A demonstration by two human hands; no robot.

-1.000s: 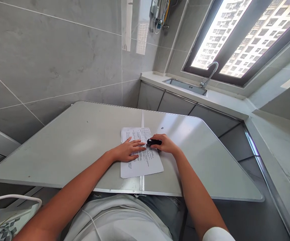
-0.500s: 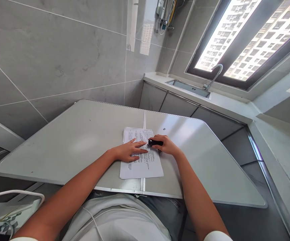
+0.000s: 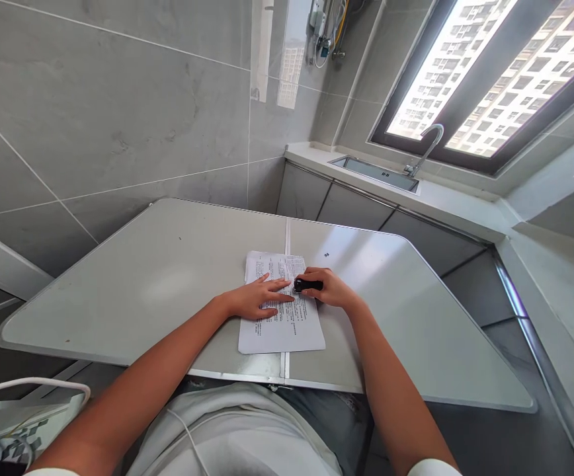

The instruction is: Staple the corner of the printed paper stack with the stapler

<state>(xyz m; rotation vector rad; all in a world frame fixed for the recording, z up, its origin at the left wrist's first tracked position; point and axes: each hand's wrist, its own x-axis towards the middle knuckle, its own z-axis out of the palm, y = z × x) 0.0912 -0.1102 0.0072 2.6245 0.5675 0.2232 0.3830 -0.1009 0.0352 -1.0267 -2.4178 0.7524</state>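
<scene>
Printed white paper lies on the folding table, across its middle seam. My left hand rests flat on the left part of the sheet, fingers spread toward the right. In my right hand is a small black stapler, gripped from the right with thumb and fingers around it. The stapler's front end is over the right part of the paper, close to my left fingertips. Whether its jaws are pressed together is too small to tell.
The pale table carries a few tiny dark bits beyond my right hand. Behind it are a tiled wall, a counter with a sink and faucet, and a window. A white bag sits at lower left.
The whole view has shifted very slightly. Both hands, the stapler and the paper keep nearly the same places relative to each other.
</scene>
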